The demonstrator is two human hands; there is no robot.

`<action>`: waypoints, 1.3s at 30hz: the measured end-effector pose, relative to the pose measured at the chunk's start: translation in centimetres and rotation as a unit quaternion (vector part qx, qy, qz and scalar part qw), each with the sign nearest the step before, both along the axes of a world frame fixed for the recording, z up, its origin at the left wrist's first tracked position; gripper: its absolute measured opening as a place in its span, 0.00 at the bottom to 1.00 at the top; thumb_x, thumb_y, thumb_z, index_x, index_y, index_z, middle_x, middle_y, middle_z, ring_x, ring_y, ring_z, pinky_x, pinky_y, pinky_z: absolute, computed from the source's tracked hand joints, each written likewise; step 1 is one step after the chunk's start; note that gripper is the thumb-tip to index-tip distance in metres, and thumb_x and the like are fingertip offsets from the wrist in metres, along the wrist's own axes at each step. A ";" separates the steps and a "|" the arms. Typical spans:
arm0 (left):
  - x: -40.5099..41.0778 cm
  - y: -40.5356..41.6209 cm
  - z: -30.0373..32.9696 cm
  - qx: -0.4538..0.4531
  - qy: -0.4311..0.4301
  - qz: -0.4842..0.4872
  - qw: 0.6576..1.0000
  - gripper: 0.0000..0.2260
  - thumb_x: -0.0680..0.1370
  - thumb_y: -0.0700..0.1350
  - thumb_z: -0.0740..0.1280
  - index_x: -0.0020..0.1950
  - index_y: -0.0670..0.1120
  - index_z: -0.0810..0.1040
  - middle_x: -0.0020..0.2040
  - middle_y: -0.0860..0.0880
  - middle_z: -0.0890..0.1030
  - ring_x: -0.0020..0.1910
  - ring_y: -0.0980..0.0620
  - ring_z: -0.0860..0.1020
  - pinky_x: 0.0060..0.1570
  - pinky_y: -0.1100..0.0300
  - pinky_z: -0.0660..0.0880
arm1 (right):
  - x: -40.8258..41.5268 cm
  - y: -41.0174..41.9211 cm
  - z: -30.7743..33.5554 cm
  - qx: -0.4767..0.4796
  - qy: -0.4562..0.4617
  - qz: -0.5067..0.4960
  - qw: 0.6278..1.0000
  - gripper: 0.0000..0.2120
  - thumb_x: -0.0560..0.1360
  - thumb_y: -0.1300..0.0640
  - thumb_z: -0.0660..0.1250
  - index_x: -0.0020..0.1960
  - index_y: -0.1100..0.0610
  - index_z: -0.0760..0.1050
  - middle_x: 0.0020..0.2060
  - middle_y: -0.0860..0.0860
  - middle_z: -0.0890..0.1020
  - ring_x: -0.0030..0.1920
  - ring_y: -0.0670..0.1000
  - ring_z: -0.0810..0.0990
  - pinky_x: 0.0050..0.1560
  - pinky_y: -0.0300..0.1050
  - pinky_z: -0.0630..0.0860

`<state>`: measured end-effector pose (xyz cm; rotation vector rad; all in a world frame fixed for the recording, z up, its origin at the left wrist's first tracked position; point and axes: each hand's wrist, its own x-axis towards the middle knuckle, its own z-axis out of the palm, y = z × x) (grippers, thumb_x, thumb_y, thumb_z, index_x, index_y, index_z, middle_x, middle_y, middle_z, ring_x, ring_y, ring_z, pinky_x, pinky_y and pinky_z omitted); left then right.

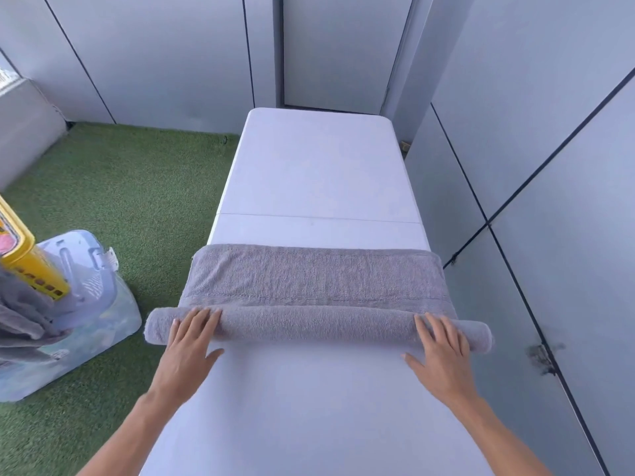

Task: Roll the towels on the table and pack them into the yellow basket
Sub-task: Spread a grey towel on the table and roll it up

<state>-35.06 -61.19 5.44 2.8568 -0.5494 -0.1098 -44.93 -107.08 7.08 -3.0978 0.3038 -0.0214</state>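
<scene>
**A:** ok so what's going on with the towel (314, 280) here?

**B:** it's a grey one lying crosswise on the white table (316, 173), about halfway down it. The near edge is wound into a long roll that sticks out past the table on both sides. The far part lies flat, and its ends droop a bit over the table's edges.

**A:** and the hands?

**B:** both are on the roll. Left hand (190, 341) sits near the roll's left end, right hand (439, 345) near the right end. Fingers are straight and laid flat over the top of the roll, thumbs spread out on the table side. So nothing's clenched or pinched, they're just pressing on it, palms down.

**A:** where's the basket?

**B:** off to the left, at the frame's edge. You only see a slice of the yellow basket (25, 255), with slots in its side. There's grey cloth (24, 314) bunched next to it, touching it. Can't tell if that cloth is inside the basket or draped on something else, it's cut off by the frame.

**A:** what's that pale thing under it?

**B:** a clear plastic bin (86, 304) with a lid, sitting on green turf (130, 187). The basket looks like it's on or over it, can't say which.

**A:** rest of the room?

**B:** grey panel walls (549, 97) with dark seams all round, one wall just beside the table's right side. The table has a fold line across its middle, a little beyond the towel.
</scene>
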 end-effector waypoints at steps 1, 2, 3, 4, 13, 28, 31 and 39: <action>0.5 -0.1 0.1 0.014 0.010 0.000 1.000 0.34 0.68 0.45 0.76 0.71 0.43 0.68 0.64 0.45 0.73 0.67 0.41 0.68 0.65 0.40 0.65 | 0.4 -0.1 -0.1 0.006 0.005 -0.003 1.000 0.35 0.63 0.49 0.79 0.66 0.56 0.73 0.62 0.53 0.76 0.64 0.58 0.69 0.64 0.56 0.60; 1.2 -0.3 0.4 0.020 0.010 0.009 1.000 0.34 0.65 0.41 0.78 0.69 0.43 0.70 0.61 0.46 0.74 0.64 0.42 0.70 0.63 0.40 0.67 | 0.9 -0.1 -0.1 0.019 0.004 -0.015 1.000 0.34 0.61 0.53 0.80 0.65 0.56 0.73 0.59 0.52 0.77 0.62 0.58 0.71 0.63 0.56 0.63; 1.9 -0.4 0.6 0.019 0.000 0.015 1.000 0.32 0.64 0.38 0.78 0.67 0.43 0.72 0.58 0.47 0.76 0.61 0.42 0.72 0.62 0.42 0.68 | 1.4 -0.1 0.1 0.031 -0.002 -0.027 0.999 0.32 0.61 0.57 0.80 0.63 0.56 0.74 0.56 0.52 0.78 0.60 0.58 0.73 0.62 0.57 0.66; 2.4 -0.4 0.8 0.022 -0.009 0.017 1.000 0.30 0.64 0.35 0.76 0.64 0.44 0.73 0.55 0.48 0.77 0.57 0.42 0.74 0.60 0.44 0.69 | 1.7 -0.1 0.3 0.044 -0.005 -0.035 0.998 0.29 0.62 0.59 0.79 0.61 0.56 0.75 0.55 0.51 0.79 0.59 0.58 0.74 0.62 0.57 0.67; 3.2 0.2 5.7 0.094 0.272 -0.042 0.957 0.22 0.78 0.42 0.64 0.72 0.51 0.67 0.69 0.53 0.70 0.68 0.53 0.68 0.62 0.64 0.62 | 0.7 -3.4 4.6 0.255 0.251 -0.027 0.933 0.15 0.73 0.56 0.71 0.59 0.49 0.74 0.53 0.46 0.79 0.56 0.50 0.77 0.51 0.40 0.71; 1.5 -0.3 1.5 0.048 0.016 0.001 0.999 0.34 0.62 0.46 0.80 0.66 0.44 0.72 0.58 0.48 0.76 0.60 0.44 0.73 0.63 0.42 0.70 | 0.1 0.3 0.1 0.024 0.039 -0.035 0.998 0.32 0.65 0.53 0.78 0.66 0.57 0.73 0.62 0.53 0.76 0.66 0.59 0.69 0.64 0.66 0.63; 2.4 -0.9 1.4 0.062 -0.001 0.024 0.998 0.28 0.61 0.41 0.80 0.59 0.44 0.77 0.52 0.48 0.79 0.53 0.43 0.76 0.59 0.48 0.69 | 1.4 0.0 1.2 0.047 0.069 -0.036 0.996 0.24 0.71 0.54 0.73 0.65 0.55 0.72 0.60 0.49 0.76 0.66 0.56 0.69 0.67 0.60 0.61; 1.9 0.7 4.7 0.071 0.234 -0.026 0.969 0.23 0.75 0.48 0.70 0.69 0.49 0.69 0.61 0.50 0.74 0.63 0.50 0.72 0.61 0.58 0.67 | 0.5 -3.1 4.0 0.212 0.265 -0.004 0.941 0.18 0.71 0.49 0.72 0.58 0.48 0.73 0.53 0.45 0.75 0.56 0.49 0.73 0.59 0.47 0.71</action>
